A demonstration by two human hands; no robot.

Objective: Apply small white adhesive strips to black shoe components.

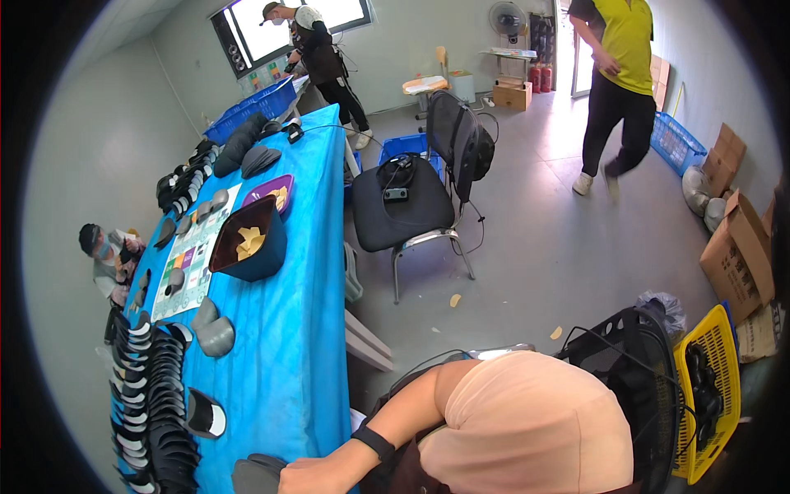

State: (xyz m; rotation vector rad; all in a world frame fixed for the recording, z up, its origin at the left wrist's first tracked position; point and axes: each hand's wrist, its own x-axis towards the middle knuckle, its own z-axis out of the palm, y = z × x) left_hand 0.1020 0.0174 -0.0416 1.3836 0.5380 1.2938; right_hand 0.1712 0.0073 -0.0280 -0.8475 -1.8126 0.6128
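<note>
My right hand (311,479) reaches in at the lower edge, a black band round its wrist and a beige sleeve above. It is closed at the edge of some dark grey curved pieces (259,475), shaped like cap brims, on the blue-covered table (271,370). The frame's edge cuts off part of its fingers. My left hand is out of view. Close by lies a black curved piece (206,414) with a white crescent. Nested rows of similar black pieces (169,395) stand to the left, and two grey ones (214,333) lie farther up.
A dark bin (265,257) and purple tray (281,188) hold tan scraps. A printed sheet (193,272) lies beside them. A black chair (403,206) stands right of the table, a yellow basket (728,412) at lower right. People (621,66) are at the back and left.
</note>
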